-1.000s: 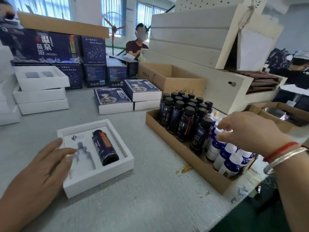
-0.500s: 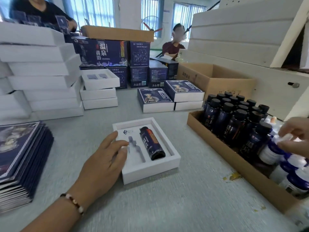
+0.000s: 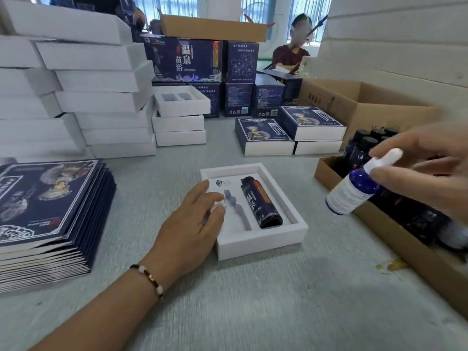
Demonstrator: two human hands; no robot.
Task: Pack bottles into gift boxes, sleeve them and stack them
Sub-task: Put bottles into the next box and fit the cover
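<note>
An open white gift box (image 3: 260, 243) lies on the grey table in the middle. A dark bottle (image 3: 262, 202) lies in its right slot; the dropper-shaped left slot (image 3: 238, 211) holds nothing. My left hand (image 3: 192, 224) rests flat on the box's left edge, fingers straight. My right hand (image 3: 430, 171), at the right, pinches a blue dropper bottle (image 3: 354, 188) with a white cap and label, held tilted in the air above the edge of the cardboard tray (image 3: 395, 247) of dark bottles.
Flat dark-blue sleeves (image 3: 48, 211) are piled at the left. White box stacks (image 3: 96, 97) stand behind them. Sleeved boxes (image 3: 288, 133) and blue cartons (image 3: 202, 62) sit at the back, a brown carton (image 3: 367, 107) at the right. A seated person (image 3: 291, 54) is beyond the table.
My right hand has lifted a blue dropper bottle out of the tray and carried it left toward the gift box. The view has swung left. My left hand stays on the box.
</note>
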